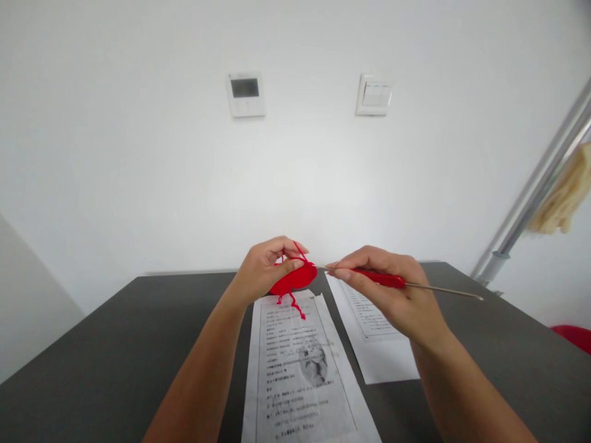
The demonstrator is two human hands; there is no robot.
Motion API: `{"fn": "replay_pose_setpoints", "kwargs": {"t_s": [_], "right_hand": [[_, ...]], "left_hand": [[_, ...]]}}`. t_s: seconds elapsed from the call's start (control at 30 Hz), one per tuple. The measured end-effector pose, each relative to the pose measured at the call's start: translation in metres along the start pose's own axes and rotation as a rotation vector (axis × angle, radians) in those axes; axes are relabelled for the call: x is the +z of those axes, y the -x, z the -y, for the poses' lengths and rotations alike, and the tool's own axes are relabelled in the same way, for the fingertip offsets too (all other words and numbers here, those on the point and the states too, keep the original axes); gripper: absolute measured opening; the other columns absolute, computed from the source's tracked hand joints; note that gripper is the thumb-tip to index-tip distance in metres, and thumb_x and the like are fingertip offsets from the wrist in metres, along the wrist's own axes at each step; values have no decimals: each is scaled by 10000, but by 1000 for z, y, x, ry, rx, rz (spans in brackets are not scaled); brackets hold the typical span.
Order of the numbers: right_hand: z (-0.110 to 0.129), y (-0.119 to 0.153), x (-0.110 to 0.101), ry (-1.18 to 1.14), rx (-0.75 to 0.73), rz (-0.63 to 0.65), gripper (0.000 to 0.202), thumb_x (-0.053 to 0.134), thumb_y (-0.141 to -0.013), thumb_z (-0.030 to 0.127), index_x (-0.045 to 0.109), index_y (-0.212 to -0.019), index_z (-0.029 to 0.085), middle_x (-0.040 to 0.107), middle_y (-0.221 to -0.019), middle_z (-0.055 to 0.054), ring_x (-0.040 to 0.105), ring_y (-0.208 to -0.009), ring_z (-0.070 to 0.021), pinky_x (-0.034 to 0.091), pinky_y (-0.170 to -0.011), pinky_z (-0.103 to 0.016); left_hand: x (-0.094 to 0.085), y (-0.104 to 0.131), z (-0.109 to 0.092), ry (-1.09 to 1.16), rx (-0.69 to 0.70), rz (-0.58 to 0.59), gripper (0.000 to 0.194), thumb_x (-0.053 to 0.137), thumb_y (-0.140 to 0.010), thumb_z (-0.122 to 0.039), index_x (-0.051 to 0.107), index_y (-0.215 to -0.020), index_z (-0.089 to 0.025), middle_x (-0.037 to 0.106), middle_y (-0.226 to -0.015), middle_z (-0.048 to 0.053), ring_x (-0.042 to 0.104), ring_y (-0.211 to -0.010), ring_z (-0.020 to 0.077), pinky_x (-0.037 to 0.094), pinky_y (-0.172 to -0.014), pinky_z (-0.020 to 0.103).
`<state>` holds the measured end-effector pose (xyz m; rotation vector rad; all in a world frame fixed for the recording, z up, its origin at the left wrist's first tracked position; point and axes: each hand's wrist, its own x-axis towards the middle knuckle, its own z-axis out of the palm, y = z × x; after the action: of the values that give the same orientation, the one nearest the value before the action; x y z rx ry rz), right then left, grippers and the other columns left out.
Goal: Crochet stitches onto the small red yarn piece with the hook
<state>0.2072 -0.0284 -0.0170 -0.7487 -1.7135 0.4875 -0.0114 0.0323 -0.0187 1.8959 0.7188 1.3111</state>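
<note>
My left hand (272, 264) pinches a small red crocheted piece (295, 280) above the far part of the table. A strand of red yarn (300, 250) runs up over its fingers, and a loose red tail (298, 306) hangs below the piece. To the right, my right hand (381, 277) is closed around the red handle of a metal crochet hook (385, 279). The hook's thin front end points left and meets the right edge of the red piece. Its other metal end sticks out to the right, behind the hand.
Two printed sheets, one (300, 381) in the middle and one (369, 344) under my right hand, lie on the dark table (115, 351). A white wall stands behind. At the right are a metal pole (521, 227), a yellowish cloth (563, 197) and a red object (575, 336).
</note>
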Motion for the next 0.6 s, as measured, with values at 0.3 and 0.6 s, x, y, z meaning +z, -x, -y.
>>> {"fn": "replay_pose_setpoints", "kwargs": {"t_s": [0.3,0.6], "right_hand": [[-22,-9,19,-250,-306,-53,76,751,-871,186,781,-915,241,823,-905,-48,786,-832,-208,665,-762,-363],[-26,-13,17,234,-708,44,279,629,-952,134,681,-1210,228,796,-1108,-93,734,-1116,-232,633,-935,-426]], "left_hand": [[3,6,-11,407,-289,144,245,862,-680,-259,769,-886,-163,701,-722,17,621,-613,110,481,-593,220],[-3,6,-17,116,-232,50,199,829,-709,-318,772,-830,-170,763,-855,54,682,-810,191,526,-786,325]]}}
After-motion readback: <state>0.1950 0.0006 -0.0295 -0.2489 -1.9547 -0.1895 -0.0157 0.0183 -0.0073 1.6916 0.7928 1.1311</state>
